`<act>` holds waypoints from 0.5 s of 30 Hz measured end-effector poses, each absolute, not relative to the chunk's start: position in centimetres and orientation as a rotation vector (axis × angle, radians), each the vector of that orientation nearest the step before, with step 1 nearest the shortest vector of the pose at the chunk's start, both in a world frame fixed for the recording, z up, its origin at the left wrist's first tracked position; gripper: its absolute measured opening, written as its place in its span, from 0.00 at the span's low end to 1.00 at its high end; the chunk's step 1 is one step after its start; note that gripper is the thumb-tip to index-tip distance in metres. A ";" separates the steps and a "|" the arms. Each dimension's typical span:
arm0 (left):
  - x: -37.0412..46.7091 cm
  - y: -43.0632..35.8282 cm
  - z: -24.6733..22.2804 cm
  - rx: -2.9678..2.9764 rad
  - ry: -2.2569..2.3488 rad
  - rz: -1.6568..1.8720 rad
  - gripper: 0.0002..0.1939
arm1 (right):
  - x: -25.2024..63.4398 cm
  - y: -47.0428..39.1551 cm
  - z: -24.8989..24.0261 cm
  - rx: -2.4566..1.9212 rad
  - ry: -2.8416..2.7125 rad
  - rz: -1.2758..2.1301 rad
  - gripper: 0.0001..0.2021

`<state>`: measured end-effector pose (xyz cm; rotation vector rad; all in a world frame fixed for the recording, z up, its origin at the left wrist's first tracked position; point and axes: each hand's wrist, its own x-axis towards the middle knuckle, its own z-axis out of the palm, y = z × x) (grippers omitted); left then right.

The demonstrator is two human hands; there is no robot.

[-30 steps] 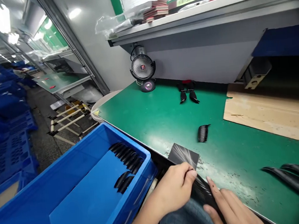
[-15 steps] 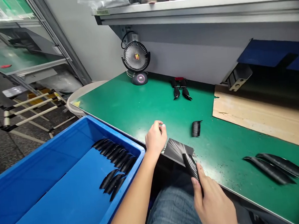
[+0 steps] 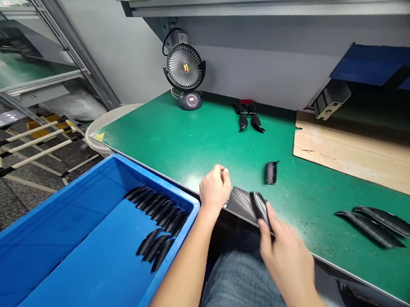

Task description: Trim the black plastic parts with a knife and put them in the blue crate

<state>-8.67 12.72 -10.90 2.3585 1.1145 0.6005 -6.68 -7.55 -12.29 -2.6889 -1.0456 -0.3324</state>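
My right hand [image 3: 285, 251] grips a curved, glossy black piece [image 3: 260, 208] between thumb and fingers, its upper end over a flat dark grey plate [image 3: 241, 201] at the table's front edge. Beside the plate's left end, my left hand [image 3: 215, 186] is closed with fingers curled; what it holds, if anything, is too small to make out. A black ribbed roll [image 3: 271, 172] rests just behind the plate. Two long, pointed black pieces [image 3: 375, 226] lie on the green table [image 3: 204, 139] to the right. More such pieces [image 3: 158, 210] line the right side of the blue bin [image 3: 76, 270].
A black fan [image 3: 186, 70] stands at the back of the table, with small black parts [image 3: 248, 115] to its right. Cardboard [image 3: 359, 156] lies at the right rear. A shelf [image 3: 251, 5] spans above. Dark crumbs dot the table's right side.
My right hand has moved slightly up and left, carrying the black piece further over the plate. My left hand stays almost in place. The whole view has shifted a little.
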 end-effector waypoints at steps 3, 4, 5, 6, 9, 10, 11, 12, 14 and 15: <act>-8.6 12.8 -10.9 2.367 1.113 0.580 0.11 | -7.1 -7.9 -12.2 -2.689 -1.036 -0.383 0.22; -8.6 12.8 -11.0 2.371 1.111 0.577 0.11 | -7.3 -8.1 -12.1 -2.699 -1.013 -0.379 0.22; -8.6 12.8 -11.0 2.373 1.108 0.577 0.12 | -7.4 -8.4 -12.1 -2.711 -0.990 -0.357 0.22; -8.6 12.8 -11.0 2.374 1.108 0.577 0.12 | -7.5 -8.7 -12.1 -2.717 -0.977 -0.325 0.22; -8.6 12.8 -10.9 2.374 1.113 0.570 0.11 | -7.6 -9.3 -12.3 -2.660 -0.987 -0.245 0.23; -8.6 12.8 -10.9 2.375 1.115 0.567 0.11 | -7.5 -9.3 -12.4 -2.647 -0.983 -0.236 0.24; -8.7 12.8 -10.9 2.376 1.115 0.566 0.11 | -7.4 -9.2 -12.5 -2.645 -0.976 -0.233 0.24; -8.7 12.8 -10.9 2.378 1.115 0.566 0.11 | -7.3 -8.9 -12.5 -2.656 -0.970 -0.231 0.25; -8.7 12.8 -10.9 2.379 1.113 0.573 0.11 | -7.2 -8.3 -12.5 -2.696 -0.967 -0.228 0.26; -8.7 12.8 -10.9 2.378 1.113 0.578 0.11 | -7.1 -8.2 -12.4 -2.709 -0.971 -0.223 0.26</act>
